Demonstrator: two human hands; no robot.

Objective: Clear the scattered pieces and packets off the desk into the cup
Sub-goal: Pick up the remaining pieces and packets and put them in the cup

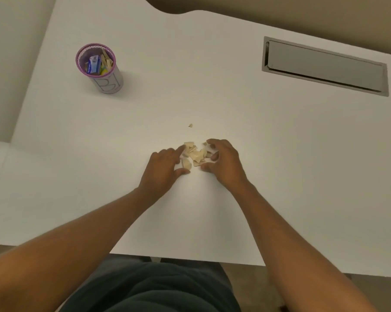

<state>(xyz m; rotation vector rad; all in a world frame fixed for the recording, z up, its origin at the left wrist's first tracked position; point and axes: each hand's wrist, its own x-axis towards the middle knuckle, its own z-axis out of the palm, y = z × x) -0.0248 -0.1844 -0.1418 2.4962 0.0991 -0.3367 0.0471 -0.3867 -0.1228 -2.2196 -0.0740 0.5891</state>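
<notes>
Both hands lie palm-down with fingers loosely curled around a small pile of tan pieces [195,154] at the centre of the frame; neither has closed on anything. Largest is the white desk [212,86], filling most of the view. A grey cable hatch [325,66] is set flush into it at the upper right. Below centre, the left hand [165,167] touches the pile's left edge with its forefinger, and the right hand [223,161] cups the right edge. At the upper left, well apart, stands a purple-rimmed mesh cup [100,68] holding tan pieces and a blue packet [93,64]. One stray chip [190,125] lies just above the pile.
</notes>
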